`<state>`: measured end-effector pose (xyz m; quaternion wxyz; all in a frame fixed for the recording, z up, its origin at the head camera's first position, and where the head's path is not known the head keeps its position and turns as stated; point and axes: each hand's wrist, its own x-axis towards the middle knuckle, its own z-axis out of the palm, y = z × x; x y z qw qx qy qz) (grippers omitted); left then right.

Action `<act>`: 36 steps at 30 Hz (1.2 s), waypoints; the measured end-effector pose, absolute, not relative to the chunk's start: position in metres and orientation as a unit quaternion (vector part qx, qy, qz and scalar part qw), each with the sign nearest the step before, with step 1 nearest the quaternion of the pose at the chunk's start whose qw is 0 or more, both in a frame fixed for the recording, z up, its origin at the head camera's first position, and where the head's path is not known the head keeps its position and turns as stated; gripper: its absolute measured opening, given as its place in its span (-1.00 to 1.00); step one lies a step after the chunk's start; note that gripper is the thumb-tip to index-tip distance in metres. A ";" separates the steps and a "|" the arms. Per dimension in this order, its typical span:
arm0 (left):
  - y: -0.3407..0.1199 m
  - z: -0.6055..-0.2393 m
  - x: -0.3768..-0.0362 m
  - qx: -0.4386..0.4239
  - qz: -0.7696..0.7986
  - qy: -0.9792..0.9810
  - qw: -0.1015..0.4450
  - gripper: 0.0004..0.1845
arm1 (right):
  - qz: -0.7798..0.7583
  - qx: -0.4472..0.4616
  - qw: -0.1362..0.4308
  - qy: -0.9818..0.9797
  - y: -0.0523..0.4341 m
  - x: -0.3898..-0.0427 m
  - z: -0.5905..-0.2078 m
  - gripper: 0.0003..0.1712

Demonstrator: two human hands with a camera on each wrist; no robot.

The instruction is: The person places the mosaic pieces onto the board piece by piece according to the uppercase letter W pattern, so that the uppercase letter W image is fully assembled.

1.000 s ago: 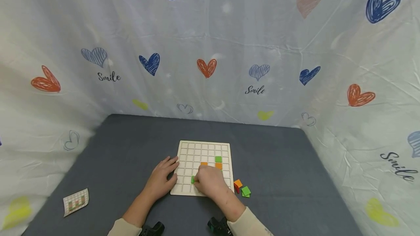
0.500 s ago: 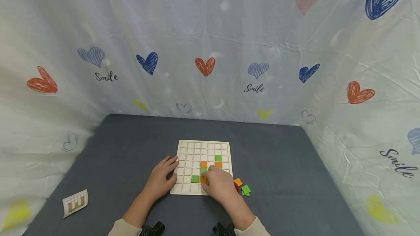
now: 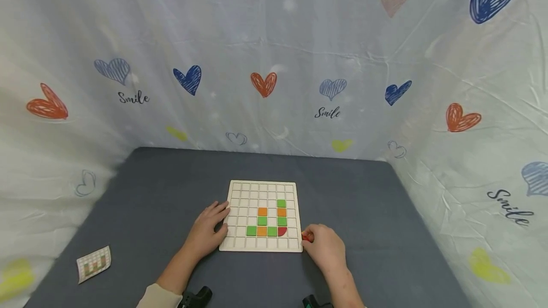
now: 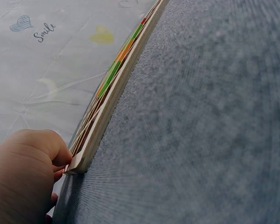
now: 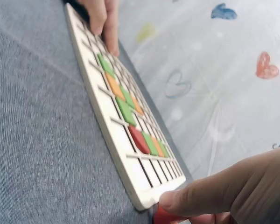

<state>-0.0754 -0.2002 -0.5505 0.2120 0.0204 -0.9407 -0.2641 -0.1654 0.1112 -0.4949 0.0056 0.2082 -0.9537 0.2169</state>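
Board (image 3: 240, 203) of pale wood is laid on a dark grey table (image 3: 385, 232); green tiles (image 3: 251, 231), orange tiles (image 3: 262, 231) and one round-cornered red tile (image 3: 281, 232) are set in its cells. Its left edge is touched by the left hand (image 3: 208, 228), fingers extended, while just beyond its right edge a red piece (image 5: 165, 216), partly hidden, is pinched between thumb and curled fingers of the right hand (image 3: 327, 247).

Pale gridded board (image 3: 244, 213), green, orange and red tiles (image 3: 262, 221), grey table (image 3: 364, 194), heart-patterned curtain (image 3: 244, 23)
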 end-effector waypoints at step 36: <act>-0.202 -0.552 -0.076 0.030 -0.265 -0.943 0.201 -0.53 | 0.278 0.290 0.034 -0.915 0.083 -0.161 -0.466 -0.67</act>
